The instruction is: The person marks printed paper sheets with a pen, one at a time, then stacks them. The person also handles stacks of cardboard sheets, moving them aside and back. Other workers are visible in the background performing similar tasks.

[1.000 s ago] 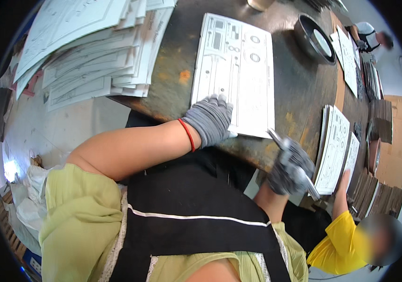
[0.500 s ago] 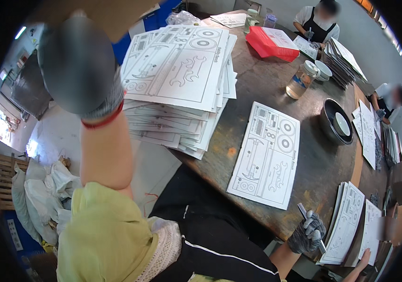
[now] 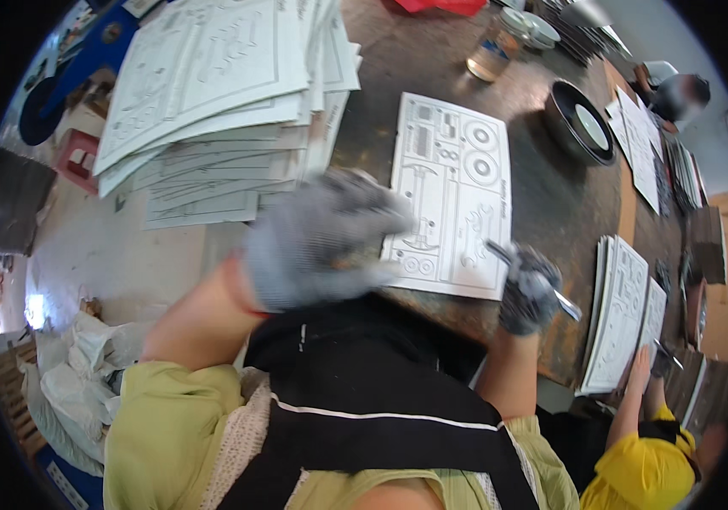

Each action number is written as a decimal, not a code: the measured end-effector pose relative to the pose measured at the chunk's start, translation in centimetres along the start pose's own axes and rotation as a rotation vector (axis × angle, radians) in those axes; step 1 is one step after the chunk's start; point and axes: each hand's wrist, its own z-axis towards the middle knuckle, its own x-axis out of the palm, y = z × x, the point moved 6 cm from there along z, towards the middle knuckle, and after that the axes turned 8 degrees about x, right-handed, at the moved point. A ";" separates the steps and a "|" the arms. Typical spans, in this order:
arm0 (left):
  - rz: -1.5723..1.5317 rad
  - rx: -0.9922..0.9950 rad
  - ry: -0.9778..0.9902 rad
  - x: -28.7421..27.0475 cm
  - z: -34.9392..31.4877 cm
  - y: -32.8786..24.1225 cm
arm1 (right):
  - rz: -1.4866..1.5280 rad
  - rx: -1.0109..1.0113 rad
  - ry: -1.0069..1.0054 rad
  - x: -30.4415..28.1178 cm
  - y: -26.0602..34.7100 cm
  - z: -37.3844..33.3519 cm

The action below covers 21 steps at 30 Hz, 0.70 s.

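A white board [image 3: 457, 191] printed with tool outlines, such as a hammer and wrenches, lies flat on the dark table before me. My left hand [image 3: 321, 242], in a grey glove, hovers by the board's left edge. Its thumb stands apart from the bent fingers, with nothing visible between them, and motion blurs it slightly. At the board's lower right corner my gloved right hand [image 3: 531, 293] is closed around a slim silver pen-shaped tool [image 3: 567, 307]. The tool's upper end reaches over the board's right edge; whether it touches the board I cannot tell.
A tall, uneven stack of printed boards [image 3: 211, 110] stands at the left table edge. Beyond my board are a liquid-filled jar [image 3: 497, 49] and a black bowl [image 3: 564, 127] with a white dish inside. To the right, a person in yellow [image 3: 645, 463] handles more boards [image 3: 617, 314].
My left hand has come down from high at the upper left to the board's left edge. The right hand still holds the silver tool and now sits against the board's corner. My view has shifted.
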 end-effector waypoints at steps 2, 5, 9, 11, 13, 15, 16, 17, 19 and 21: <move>0.129 -0.126 0.259 9.0 0.3 2.0 | -0.309 0.114 -0.013 1.3 -2.3 2.2; 0.365 -0.278 0.421 17.7 -0.6 5.5 | -0.105 0.250 -0.149 2.0 -5.6 4.9; 0.270 -0.371 0.557 20.0 -1.4 6.4 | 0.115 0.216 -0.067 2.7 -8.9 9.3; 0.282 -0.367 0.575 19.6 -1.5 6.6 | 0.079 0.219 -0.028 3.1 -10.0 10.1; 0.256 -0.384 0.614 19.9 -1.5 6.6 | 0.006 0.186 0.016 2.3 -10.9 9.6; 0.260 -0.372 0.599 20.1 -1.6 6.9 | -0.106 0.166 0.003 2.6 -11.5 8.9; 0.270 -0.386 0.595 19.6 -1.5 6.8 | -0.202 0.229 -0.039 3.9 -10.9 8.5; 0.290 -0.391 0.608 19.6 -1.4 6.9 | -0.300 0.292 -0.081 4.3 -10.7 8.1; 0.303 -0.401 0.586 19.9 -1.4 6.9 | -0.602 0.233 0.081 4.2 -10.2 7.1; 0.304 -0.417 0.556 20.0 -1.5 7.1 | -0.519 0.104 0.141 4.9 -8.9 5.1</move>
